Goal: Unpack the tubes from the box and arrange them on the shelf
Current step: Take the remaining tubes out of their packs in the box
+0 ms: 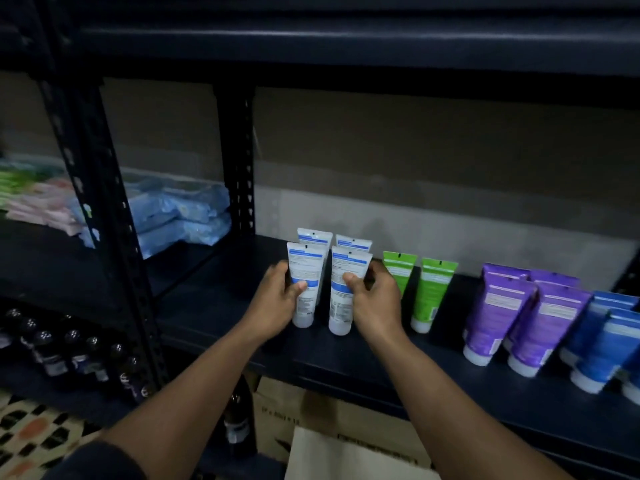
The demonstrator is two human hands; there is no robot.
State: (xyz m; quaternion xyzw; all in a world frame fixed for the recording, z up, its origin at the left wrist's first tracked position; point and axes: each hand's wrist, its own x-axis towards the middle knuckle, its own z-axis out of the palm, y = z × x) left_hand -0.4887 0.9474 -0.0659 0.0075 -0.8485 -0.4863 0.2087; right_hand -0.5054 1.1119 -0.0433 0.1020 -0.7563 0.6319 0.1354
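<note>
Two white tubes gripped, one per hand. Left thumb pressed across the front of the left front tube, other fingers wrapped behind, out of sight. Right thumb likewise pinching the right front tube, remaining fingers curled round its far edge. Left hand and right hand both closed on their tubes, caps down, touching or nearly touching the shelf. Two more white tubes upright just behind. Further right: green tubes, then purple tubes, then blue tubes, all cap-down in rows. Below the shelf, part of a box, contents hidden.

Step in hand, probably: setting the front white pair in line. Next move likely calls for squaring both tubes against the rear pair, easing the grip gently to avoid toppling them, then reaching down to the box for more.
</note>
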